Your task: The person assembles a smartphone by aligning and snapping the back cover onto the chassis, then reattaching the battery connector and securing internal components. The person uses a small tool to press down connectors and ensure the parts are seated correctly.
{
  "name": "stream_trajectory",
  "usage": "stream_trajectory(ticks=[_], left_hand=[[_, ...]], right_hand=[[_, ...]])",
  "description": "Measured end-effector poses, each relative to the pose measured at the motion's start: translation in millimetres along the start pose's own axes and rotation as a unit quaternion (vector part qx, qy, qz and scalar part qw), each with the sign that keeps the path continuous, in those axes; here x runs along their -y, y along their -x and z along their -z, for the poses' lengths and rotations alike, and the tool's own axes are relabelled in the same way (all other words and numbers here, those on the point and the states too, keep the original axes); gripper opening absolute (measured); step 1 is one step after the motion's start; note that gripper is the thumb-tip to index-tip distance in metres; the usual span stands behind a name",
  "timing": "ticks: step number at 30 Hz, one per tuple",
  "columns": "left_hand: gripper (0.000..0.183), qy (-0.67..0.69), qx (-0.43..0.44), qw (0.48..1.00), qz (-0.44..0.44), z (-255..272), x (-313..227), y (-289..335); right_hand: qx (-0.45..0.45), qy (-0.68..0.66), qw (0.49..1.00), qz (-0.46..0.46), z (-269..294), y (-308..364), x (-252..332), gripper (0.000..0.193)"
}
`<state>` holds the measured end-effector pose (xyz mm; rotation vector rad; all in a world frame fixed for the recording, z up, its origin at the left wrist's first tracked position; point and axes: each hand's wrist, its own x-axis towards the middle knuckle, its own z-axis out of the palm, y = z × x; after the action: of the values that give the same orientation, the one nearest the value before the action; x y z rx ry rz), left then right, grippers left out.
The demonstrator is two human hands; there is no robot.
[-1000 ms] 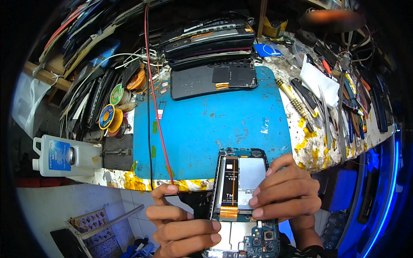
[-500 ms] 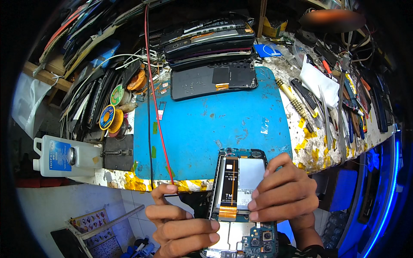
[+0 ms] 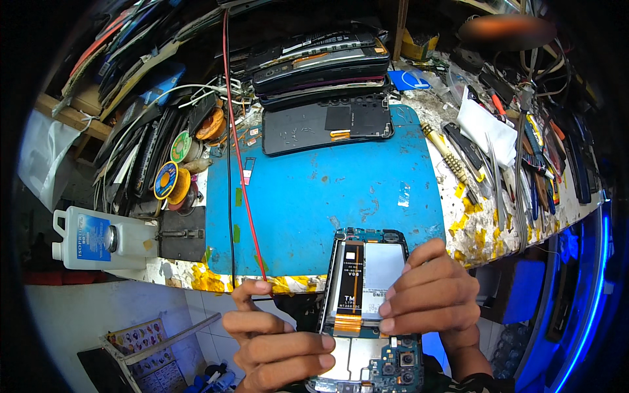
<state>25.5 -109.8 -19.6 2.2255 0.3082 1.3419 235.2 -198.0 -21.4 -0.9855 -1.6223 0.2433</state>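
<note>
An opened smartphone (image 3: 357, 357) is held at the near edge of the bench, its insides facing up. Its battery (image 3: 383, 262), an orange-striped flex cable (image 3: 348, 323), a silvery metal plate and a green circuit board with camera modules show. My left hand (image 3: 278, 344) grips the phone's left side, two fingertips resting on the metal plate while the index finger is raised beside the red wire. From the right, my right hand (image 3: 436, 295) wraps the phone's other edge, fingertips on or just over the battery's right side. The thumbs are hidden.
Beyond the phone lies a blue work mat (image 3: 314, 196), crossed by a red wire (image 3: 244, 190) and a black one. A dark phone panel (image 3: 298, 131) and stacked phones sit behind. Left are solder spools (image 3: 166, 180) and a white bottle (image 3: 134, 242); right, tweezers and tools (image 3: 537, 160).
The hands and phone have hardly moved. My right-hand fingers have shifted very slightly at the battery's edge, and the whole view has moved a little.
</note>
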Motion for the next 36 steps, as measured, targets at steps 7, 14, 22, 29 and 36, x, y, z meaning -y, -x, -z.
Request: stream_trajectory(ticks=[7, 14, 22, 29, 36], left_hand=[[0.022, -0.005, 0.044, 0.999, 0.0, 9, -3, -7], [0.017, 0.007, 0.061, 0.998, 0.001, 8, -3, -13], [0.007, -0.018, 0.056, 0.997, 0.04, 4, -13, -14], [0.011, 0.007, 0.032, 0.997, 0.065, 1, -11, -14], [0.01, 0.02, 0.02, 0.997, 0.066, -1, -8, -12]], right_hand=[[-0.019, 0.015, 0.996, 0.081, -4, 1, -7, 0.017], [-0.018, 0.008, 0.999, 0.048, -6, 1, -3, 0.016], [-0.025, -0.008, 0.999, 0.032, -5, 1, -4, 0.016], [-0.016, 0.022, 0.998, 0.052, -4, -1, -2, 0.014], [-0.026, 0.017, 1.0, 0.005, -11, -10, -4, 0.013]])
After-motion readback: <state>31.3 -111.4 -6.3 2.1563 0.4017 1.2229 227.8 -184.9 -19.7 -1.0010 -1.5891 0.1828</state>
